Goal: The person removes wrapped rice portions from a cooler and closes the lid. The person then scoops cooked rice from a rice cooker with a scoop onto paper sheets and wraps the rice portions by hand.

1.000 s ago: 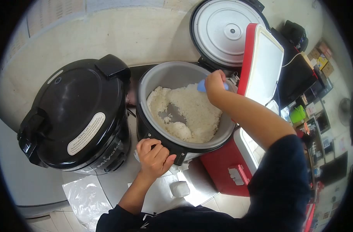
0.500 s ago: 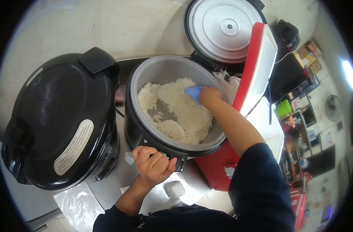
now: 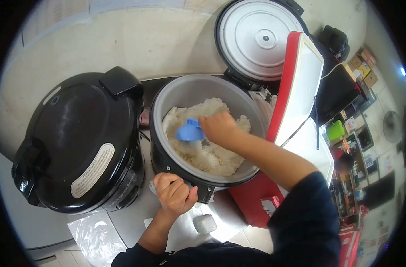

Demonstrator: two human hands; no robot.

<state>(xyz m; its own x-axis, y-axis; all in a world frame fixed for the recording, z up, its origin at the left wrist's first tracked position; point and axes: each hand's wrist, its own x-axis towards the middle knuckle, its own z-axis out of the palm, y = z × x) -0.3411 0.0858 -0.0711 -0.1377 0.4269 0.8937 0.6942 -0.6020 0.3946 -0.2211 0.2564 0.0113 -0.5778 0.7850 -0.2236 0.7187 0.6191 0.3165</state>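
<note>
White rice (image 3: 212,153) lies in the grey pot of an open rice cooker (image 3: 155,129). My right hand (image 3: 218,129) is closed on a blue scoop (image 3: 189,131), which is tilted over the left middle of the rice, with blurred rice just below it. At the cooker's front, my left hand (image 3: 174,193) is wrapped round the black handle (image 3: 205,193). The cooker's lid (image 3: 263,40), silver on its inner side, stands raised behind the pot.
A closed black rice cooker (image 3: 78,138) stands at the left. To the right is a red cool box (image 3: 252,204) with its lid (image 3: 286,80) up. In front lie clear plastic sheets (image 3: 96,236) and a small wrapped white lump (image 3: 205,224).
My right hand and the blue scoop have moved left and toward me, from the pot's right side to above its left middle. My left hand remains on the handle. The view has shifted slightly.
</note>
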